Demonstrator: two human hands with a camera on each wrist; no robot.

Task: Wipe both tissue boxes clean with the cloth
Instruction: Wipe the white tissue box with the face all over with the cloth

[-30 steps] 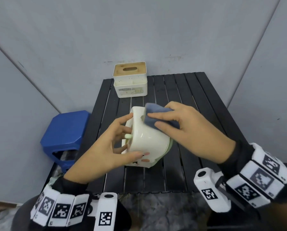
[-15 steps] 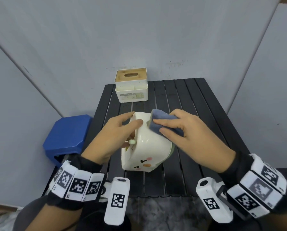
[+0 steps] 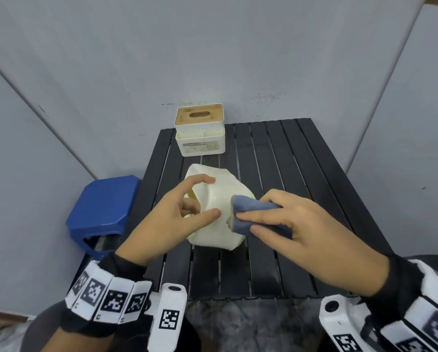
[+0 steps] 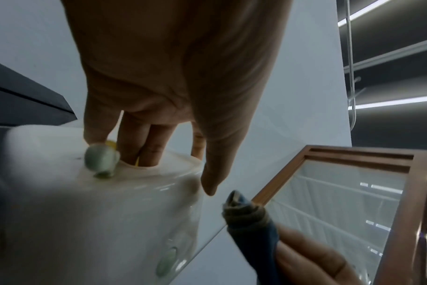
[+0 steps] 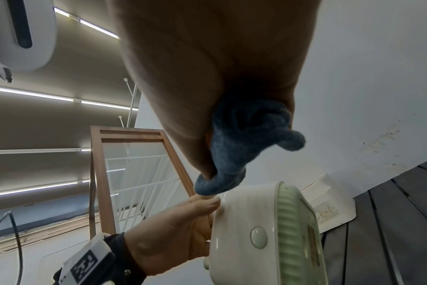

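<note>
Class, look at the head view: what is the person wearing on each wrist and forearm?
Both hands, left and right, are bare. Each wrist has a black sleeve cuff, a band of white blocks printed with black square codes, and a white camera pod with a dark lens and its own code.

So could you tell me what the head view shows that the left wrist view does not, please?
Only the head view shows the second tissue box with its wooden lid at the far edge of the black slatted table, and the blue stool beside it. Only the left wrist view shows the fingers of the left hand dipping into the opening of the round white tissue box, beside a pale green knob. Both show that box, and the right hand gripping the blue cloth.
</note>
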